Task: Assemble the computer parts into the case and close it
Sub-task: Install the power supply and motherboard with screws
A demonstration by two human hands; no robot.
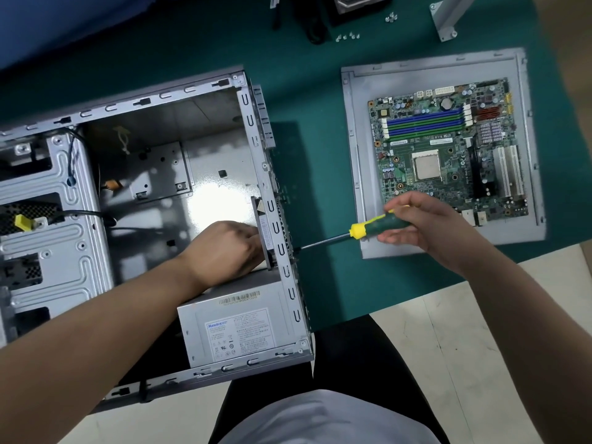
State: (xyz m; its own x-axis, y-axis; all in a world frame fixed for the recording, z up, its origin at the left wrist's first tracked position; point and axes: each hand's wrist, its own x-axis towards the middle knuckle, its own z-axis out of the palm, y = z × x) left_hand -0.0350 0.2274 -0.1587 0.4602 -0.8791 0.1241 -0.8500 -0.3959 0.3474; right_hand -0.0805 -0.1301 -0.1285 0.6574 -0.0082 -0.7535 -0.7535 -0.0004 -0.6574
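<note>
An open computer case is seen lying on its side on a green mat, its open face turned up toward the camera. A silver power supply is seated in the near right corner of the case. Just above it, a fan is held against the inside of the case's right wall by the left hand; its fingers are hidden against the fan, so it cannot be told whether they are curled or flat. A screwdriver with a yellow and green handle is gripped in the right hand, thumb and fingers closed round the handle. The shaft is laid nearly level, and its tip is brought to the outside of the same wall, opposite the fan.

To the right of the case, well apart from it, a grey side panel is laid flat on the mat, and a green motherboard is rested on it, its blue and green memory slots toward the far edge. Small silver screws are scattered on the mat beyond the panel, near a black cable. A grey metal bracket is seen at the far right. Black and yellow cables are gathered inside the left part of the case.
</note>
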